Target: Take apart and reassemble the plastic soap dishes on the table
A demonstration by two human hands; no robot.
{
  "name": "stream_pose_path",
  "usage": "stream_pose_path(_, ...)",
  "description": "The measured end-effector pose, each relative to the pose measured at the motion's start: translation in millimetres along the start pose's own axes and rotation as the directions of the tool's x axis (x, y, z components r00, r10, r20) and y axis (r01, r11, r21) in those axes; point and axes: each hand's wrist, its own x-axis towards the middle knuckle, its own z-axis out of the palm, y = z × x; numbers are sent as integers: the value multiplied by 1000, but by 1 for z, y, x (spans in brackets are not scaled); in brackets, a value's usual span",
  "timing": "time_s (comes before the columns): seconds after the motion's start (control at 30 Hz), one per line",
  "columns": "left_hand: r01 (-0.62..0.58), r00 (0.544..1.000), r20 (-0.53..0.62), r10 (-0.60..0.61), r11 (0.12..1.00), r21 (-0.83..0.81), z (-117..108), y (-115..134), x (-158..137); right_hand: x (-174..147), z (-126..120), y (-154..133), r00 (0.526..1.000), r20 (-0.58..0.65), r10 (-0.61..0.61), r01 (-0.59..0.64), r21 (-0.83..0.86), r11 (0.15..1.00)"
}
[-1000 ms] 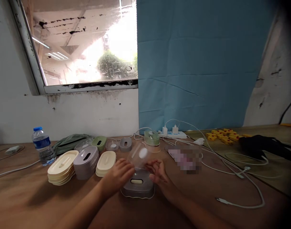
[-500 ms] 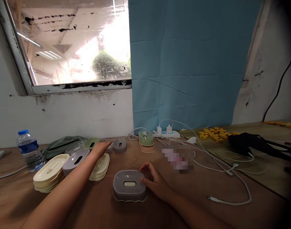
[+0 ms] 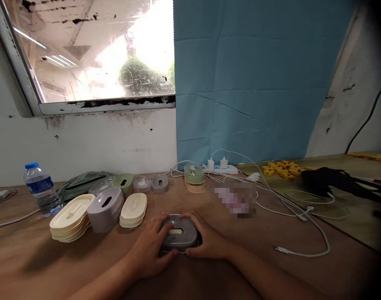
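Note:
A grey rounded plastic box (image 3: pixel 184 236) with an oval slot in its top sits on the table in front of me; a cream part shows through the slot. My left hand (image 3: pixel 155 241) is wrapped round its left side, fingers on the top and thumb low at the front. On the right side my right hand (image 3: pixel 207 237) grips it, thumb at the front lower edge and fingers at the back. To the left lie a small stack of cream lids (image 3: pixel 134 208), a stack of lilac-grey slotted covers (image 3: pixel 105 210) and a taller stack of cream trays (image 3: pixel 72 216).
Behind stand a green slotted cover (image 3: pixel 123 183), a clear tub (image 3: pixel 142 184), a grey slotted cover (image 3: pixel 160 183) and a green box (image 3: pixel 194 174). A water bottle (image 3: pixel 42 189) is at far left. White cables (image 3: pixel 290 208) and yellow pieces (image 3: pixel 280 169) lie to the right.
My left hand has come back from the covers at the rear left to the grey box and closed on it. The right hand has tightened round the box's right side.

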Motion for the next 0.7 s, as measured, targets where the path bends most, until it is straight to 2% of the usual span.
stream_pose_path(0.07,9,1000,8,-9,1000,-21,7,1,-13,1,1,0,999,39,30,-29,-45,999)
stream_pose_path(0.13,67,996,-51,-71,995,-79,11,-3,-15,2,2,0,998,48,39,-37,-49,998)
stream_pose_path(0.23,171,971,-107,-215,932,-320,13,-12,-11,3,2,-2,1000,21,14,-14,16,1000)
stream_pose_path(0.3,203,953,-84,-292,818,-539,15,-17,-8,3,0,-5,1000,1,1,-1,66,998)
stream_pose_path(0.37,188,940,-61,-337,656,-731,17,-20,-8,3,-2,-7,1000,-9,-2,3,100,995)
stream_pose_path(0.43,153,929,-47,-368,496,-855,18,-23,-7,3,-4,-7,1000,-25,-11,13,111,994)
stream_pose_path(0.57,135,912,4,-410,291,-947,18,-27,-3,4,-5,-6,998,-38,-42,47,134,990)
stream_pose_path(0.7,159,865,106,-491,67,-985,18,-27,1,6,-3,-5,999,-51,-19,26,146,989)
